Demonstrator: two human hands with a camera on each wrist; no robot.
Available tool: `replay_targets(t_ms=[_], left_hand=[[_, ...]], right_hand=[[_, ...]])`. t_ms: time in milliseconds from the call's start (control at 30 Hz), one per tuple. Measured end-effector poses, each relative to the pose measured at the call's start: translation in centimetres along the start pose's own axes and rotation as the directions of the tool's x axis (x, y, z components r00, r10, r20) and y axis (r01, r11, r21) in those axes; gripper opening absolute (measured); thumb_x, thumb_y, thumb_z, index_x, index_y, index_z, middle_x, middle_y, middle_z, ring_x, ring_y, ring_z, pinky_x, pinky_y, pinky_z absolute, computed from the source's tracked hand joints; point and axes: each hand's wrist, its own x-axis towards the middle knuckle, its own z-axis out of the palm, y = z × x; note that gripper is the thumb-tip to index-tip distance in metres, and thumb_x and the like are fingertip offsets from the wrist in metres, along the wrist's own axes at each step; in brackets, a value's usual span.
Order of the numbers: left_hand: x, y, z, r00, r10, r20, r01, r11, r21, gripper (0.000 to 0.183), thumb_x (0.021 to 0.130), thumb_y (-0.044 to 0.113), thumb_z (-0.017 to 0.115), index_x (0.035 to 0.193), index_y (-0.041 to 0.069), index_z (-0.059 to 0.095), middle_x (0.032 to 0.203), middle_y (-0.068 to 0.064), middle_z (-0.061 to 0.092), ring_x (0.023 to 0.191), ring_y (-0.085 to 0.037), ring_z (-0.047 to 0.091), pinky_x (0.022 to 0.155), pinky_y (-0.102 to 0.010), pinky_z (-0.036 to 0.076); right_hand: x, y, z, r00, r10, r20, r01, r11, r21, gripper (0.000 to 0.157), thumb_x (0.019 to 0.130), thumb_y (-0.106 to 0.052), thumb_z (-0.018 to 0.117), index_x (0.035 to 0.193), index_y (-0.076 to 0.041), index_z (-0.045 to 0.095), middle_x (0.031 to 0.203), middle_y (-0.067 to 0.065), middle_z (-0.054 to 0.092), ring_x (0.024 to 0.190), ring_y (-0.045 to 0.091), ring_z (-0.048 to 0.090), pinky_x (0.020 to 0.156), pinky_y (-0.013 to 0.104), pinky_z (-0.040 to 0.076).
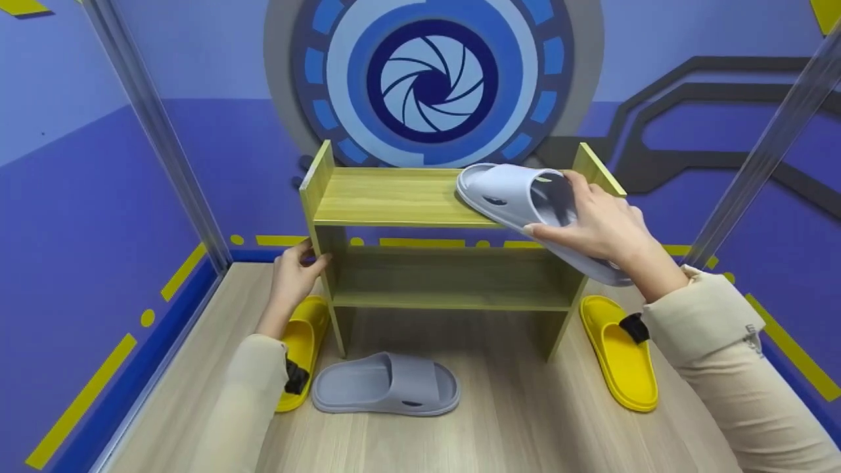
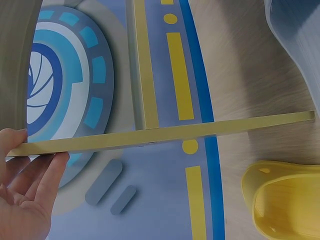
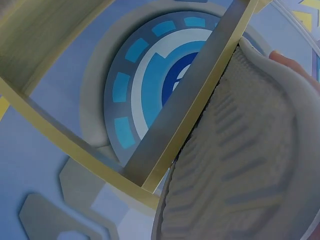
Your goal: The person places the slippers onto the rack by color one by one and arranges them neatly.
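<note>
A grey slide slipper (image 1: 502, 187) lies tilted over the front edge of the top shelf at the right, its toe end on the board. My right hand (image 1: 608, 223) grips its sides near the strap, thumb on the near edge. The ridged sole (image 3: 235, 150) fills much of the right wrist view. At the left, my left hand (image 1: 294, 276) pinches the side panel of a small wooden shoe rack (image 1: 387, 194). In the left wrist view its thumb and fingers lie on opposite faces of the panel (image 2: 100, 142). Another grey slipper (image 1: 414, 384) lies on the floor before the rack.
One yellow slipper (image 1: 309, 328) lies left of the rack, partly behind my left forearm. Another yellow slipper (image 1: 621, 364) is on the right, near my right sleeve. A middle shelf (image 1: 453, 279) spans the rack. Patterned blue walls (image 1: 217, 151) enclose the wood-look floor.
</note>
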Motion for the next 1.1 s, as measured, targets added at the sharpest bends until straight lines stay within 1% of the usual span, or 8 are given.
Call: replay_targets(t_ms=[167, 300, 533, 600, 667, 833, 967, 1100], left_hand=[[0.0, -0.1, 0.0, 1.000, -0.001, -0.003, 0.001, 1.000, 0.009, 0.034, 0.082, 0.014, 0.062, 0.112, -0.001, 0.058, 0.099, -0.019, 0.061, 0.083, -0.027, 0.061, 0.066, -0.034, 0.050], [0.0, -0.1, 0.0, 1.000, 0.007, -0.005, -0.007, 1.000, 0.013, 0.034, 0.082, 0.013, 0.061, 0.112, -0.002, 0.058, 0.098, -0.020, 0.061, 0.083, -0.028, 0.061, 0.066, -0.035, 0.049], [0.1, -0.1, 0.1, 1.000, -0.008, -0.004, 0.008, 1.000, 0.005, 0.034, 0.082, 0.012, 0.062, 0.112, -0.002, 0.058, 0.099, -0.021, 0.061, 0.084, -0.029, 0.061, 0.067, -0.035, 0.049], [0.1, -0.1, 0.1, 1.000, -0.011, -0.004, 0.011, 1.000, 0.012, 0.033, 0.082, 0.013, 0.061, 0.112, -0.001, 0.058, 0.099, -0.020, 0.061, 0.084, -0.028, 0.061, 0.067, -0.035, 0.049], [0.1, -0.1, 0.0, 1.000, -0.014, -0.002, 0.014, 1.000, 0.019, 0.033, 0.082, 0.013, 0.061, 0.112, 0.000, 0.058, 0.099, -0.020, 0.061, 0.083, -0.028, 0.061, 0.066, -0.035, 0.049], [0.0, -0.1, 0.0, 1.000, -0.007, 0.001, 0.007, 1.000, 0.028, 0.033, 0.082, 0.014, 0.061, 0.112, 0.000, 0.059, 0.098, -0.019, 0.062, 0.082, -0.027, 0.062, 0.066, -0.035, 0.049], [0.0, 0.0, 0.0, 1.000, -0.004, 0.002, 0.004, 0.999, 0.036, 0.034, 0.082, 0.015, 0.061, 0.113, 0.000, 0.058, 0.099, -0.018, 0.062, 0.082, -0.026, 0.062, 0.067, -0.035, 0.049], [-0.1, 0.1, -0.1, 1.000, -0.004, 0.008, 0.004, 0.999, 0.042, 0.035, 0.083, 0.015, 0.060, 0.114, -0.001, 0.057, 0.100, -0.019, 0.061, 0.084, -0.027, 0.061, 0.068, -0.036, 0.049]], right_hand=[[0.7, -0.2, 0.1, 1.000, 0.013, -0.019, -0.014, 1.000, -0.024, 0.098, 0.064, -0.077, 0.045, 0.135, -0.014, 0.020, 0.113, 0.021, 0.047, 0.086, 0.036, 0.049, 0.064, 0.053, 0.036], [0.8, -0.2, 0.2, 1.000, 0.005, -0.025, -0.006, 1.000, -0.029, 0.097, 0.065, -0.075, 0.045, 0.135, -0.013, 0.021, 0.114, 0.021, 0.046, 0.089, 0.036, 0.049, 0.065, 0.053, 0.036], [0.6, 0.0, -0.7, 0.998, -0.033, 0.052, 0.034, 0.999, -0.012, 0.090, 0.073, -0.058, 0.053, 0.141, -0.012, 0.016, 0.125, 0.023, 0.039, 0.098, 0.037, 0.045, 0.069, 0.057, 0.034], [0.6, -0.1, -0.9, 0.997, -0.038, 0.064, 0.038, 0.999, -0.007, 0.090, 0.073, -0.057, 0.053, 0.142, -0.013, 0.015, 0.128, 0.023, 0.037, 0.101, 0.037, 0.044, 0.071, 0.058, 0.033], [0.7, -0.3, -0.8, 0.997, -0.036, 0.063, 0.037, 0.999, -0.010, 0.092, 0.072, -0.061, 0.053, 0.141, -0.013, 0.017, 0.129, 0.022, 0.036, 0.103, 0.038, 0.043, 0.072, 0.058, 0.032], [1.3, -1.2, -0.2, 1.000, -0.011, 0.017, 0.012, 1.000, -0.026, 0.101, 0.066, -0.073, 0.048, 0.139, -0.008, 0.022, 0.130, 0.022, 0.037, 0.105, 0.040, 0.042, 0.075, 0.059, 0.032], [2.0, -2.3, 0.5, 0.999, 0.028, -0.035, -0.029, 0.999, -0.027, 0.103, 0.064, -0.075, 0.048, 0.137, -0.006, 0.025, 0.126, 0.021, 0.040, 0.101, 0.039, 0.045, 0.072, 0.056, 0.034], [2.7, -3.2, 1.0, 0.995, 0.071, -0.075, -0.074, 0.997, -0.029, 0.101, 0.063, -0.074, 0.051, 0.134, -0.006, 0.028, 0.120, 0.021, 0.044, 0.096, 0.039, 0.047, 0.069, 0.054, 0.035]])
